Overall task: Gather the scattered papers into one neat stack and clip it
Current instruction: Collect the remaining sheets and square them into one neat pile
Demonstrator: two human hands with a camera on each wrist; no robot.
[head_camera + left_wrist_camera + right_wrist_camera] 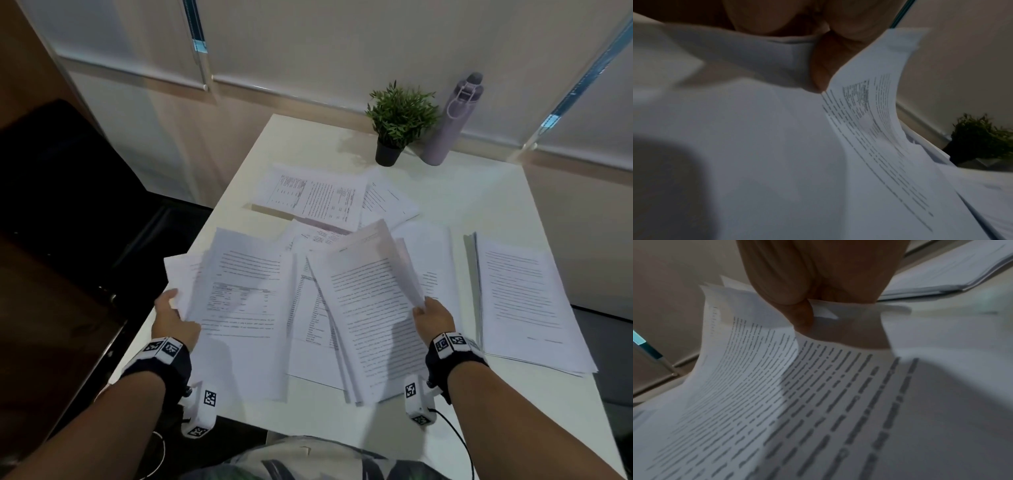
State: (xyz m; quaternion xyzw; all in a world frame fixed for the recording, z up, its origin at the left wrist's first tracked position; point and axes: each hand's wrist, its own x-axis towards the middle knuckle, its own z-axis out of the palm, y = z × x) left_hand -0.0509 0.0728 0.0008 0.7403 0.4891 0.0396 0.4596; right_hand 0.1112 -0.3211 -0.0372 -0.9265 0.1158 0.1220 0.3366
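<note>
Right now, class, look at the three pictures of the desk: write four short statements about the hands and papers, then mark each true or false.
1. The left hand grips a bundle of sheets. True.
2. The right hand is empty. False: it pinches printed pages.
3. A separate stack lies flat to the right. True.
4. The potted plant stands on the papers. False: it stands on bare table beside the bottle.

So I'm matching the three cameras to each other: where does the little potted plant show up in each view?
Head: potted plant at the table's far edge, upper centre-right, beside the purple bottle.
Left wrist: right edge, blurred, past the papers.
Right wrist: not in view.
Shared landmark: the printed sheets each hand holds.
</note>
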